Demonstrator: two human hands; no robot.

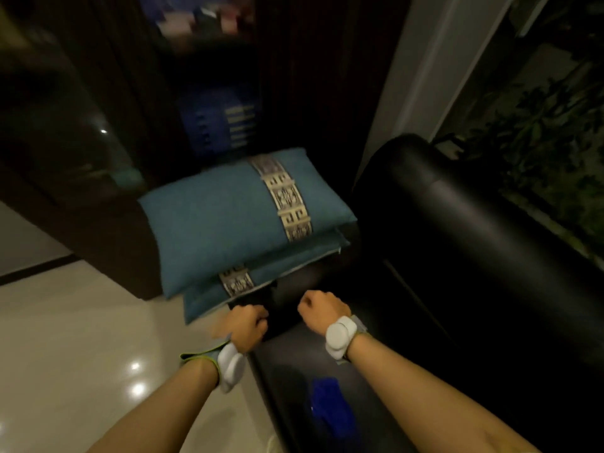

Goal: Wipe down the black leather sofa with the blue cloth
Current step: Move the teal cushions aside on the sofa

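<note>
The black leather sofa (457, 243) fills the right half of the room before me, its rounded back glossy and catching a long dull sheen, its seat dark and smooth, running down towards the person's arms. At its far end two teal rectangular cushions (228, 223) lie stacked flat, each crossed by a woven beige patterned band, the upper one set a little askew over the lower. To the left spreads the pale polished floor (81, 338), bright with small reflected lights.

On the near part of the seat, between the two forearms, lies the small crumpled deep-blue cloth (331, 410), bunched and a little blurred, untouched by either hand.

The left hand (248, 325) is curled at the front edge of the seat, just below the lower cushion; its fingers seem to close on something dark there, but I cannot tell what, or whether they hold anything. The right hand (322, 310) is drawn into a loose fist above the seat, holding nothing I can see. Each wrist carries a white rounded wrist device (340, 336) on a strap.
</note>
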